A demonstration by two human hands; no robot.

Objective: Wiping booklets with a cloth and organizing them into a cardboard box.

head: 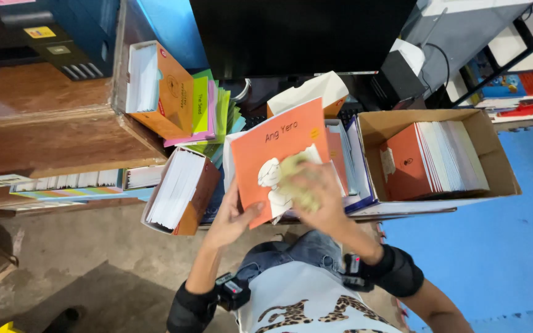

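A person's left hand (pixel 232 219) pinches the lower corner of a thin orange booklet (pixel 279 154), thumb on the cover, and holds it above a stack of books (pixel 347 166), while the right hand (pixel 319 194) presses a pale crumpled cloth (pixel 294 182) flat against the cover drawing with fingers curled around it. Judging by the scene, the wiping is partway through this one cover; a cardboard box (pixel 501 172) at right holds a row of like booklets standing upright, with more boxes (pixel 180 191) at left.
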